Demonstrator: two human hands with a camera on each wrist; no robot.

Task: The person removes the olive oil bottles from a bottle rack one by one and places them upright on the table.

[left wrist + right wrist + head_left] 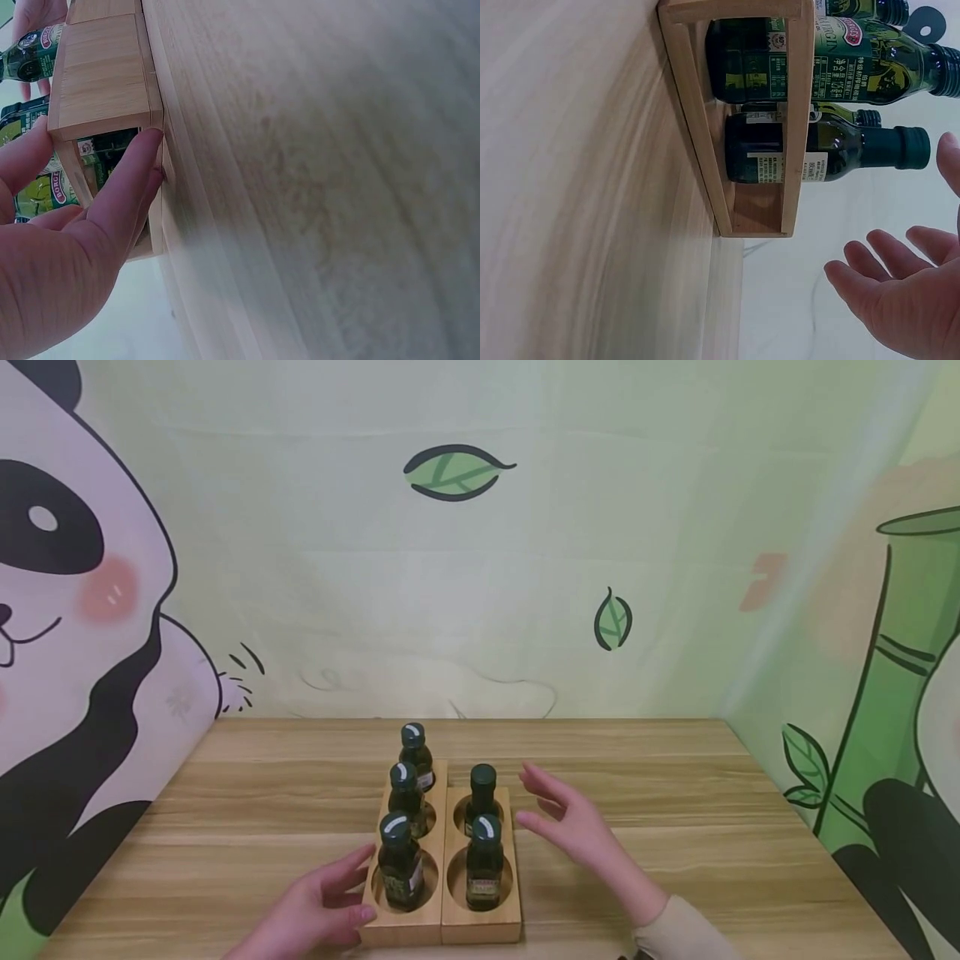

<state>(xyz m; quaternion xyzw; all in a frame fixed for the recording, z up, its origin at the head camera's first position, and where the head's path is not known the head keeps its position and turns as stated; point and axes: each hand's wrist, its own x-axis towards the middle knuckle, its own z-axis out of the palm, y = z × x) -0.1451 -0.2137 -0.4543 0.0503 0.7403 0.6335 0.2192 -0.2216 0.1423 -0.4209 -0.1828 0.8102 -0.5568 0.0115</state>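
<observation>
Two wooden racks stand side by side. The left rack (401, 935) holds three dark green glass bottles in a row: a front one (401, 868), a middle one (406, 802) and a back one (417, 760). In the right rack (480, 933) are a front bottle (484, 870) and a rear bottle (483, 789) with a long dark neck. My left hand (311, 902) touches the left rack's outer side, its fingers extended along the wood and thumb near the front corner. Holding nothing, my right hand (573, 827) hovers right of the rear bottle, fingers spread and relaxed.
The wood-grain table (637, 885) reaches back to a pale green backdrop (337, 568) printed with leaves, a panda and bamboo. In the right wrist view, the rack's open side (801, 135) shows the bottles standing inside its frame.
</observation>
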